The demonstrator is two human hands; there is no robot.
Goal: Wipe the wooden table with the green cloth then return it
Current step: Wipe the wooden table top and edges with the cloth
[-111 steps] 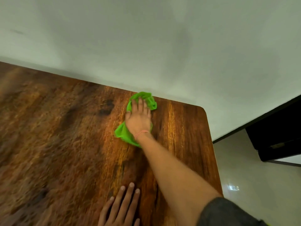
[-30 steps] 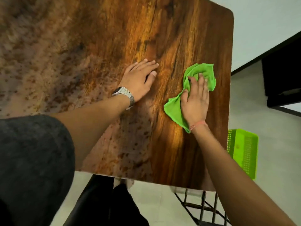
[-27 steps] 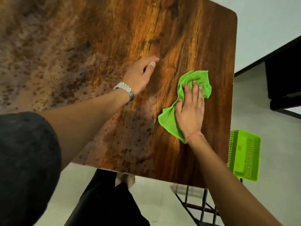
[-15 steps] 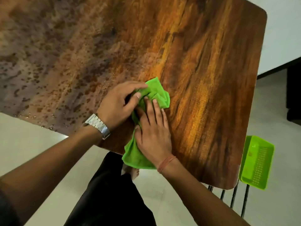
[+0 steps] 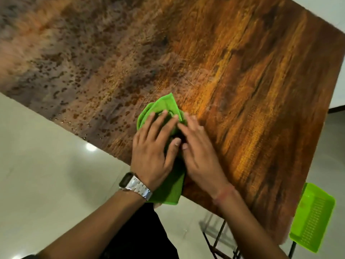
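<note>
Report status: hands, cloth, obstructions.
Left hand and right hand both flat on green cloth. Cloth bunched at wooden table near edge. Nothing obstructing.

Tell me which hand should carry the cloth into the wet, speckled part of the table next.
Left, probably. The left hand lies flat on the green cloth, on the side nearest the droplets. The right hand sits toward the dry side.

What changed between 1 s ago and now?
The green cloth slid from the table's right side to its near edge, one corner now hanging off. The left hand left the bare wooden table and now lies flat on the cloth beside the right hand. Unchanged: green basket beside the table.
</note>
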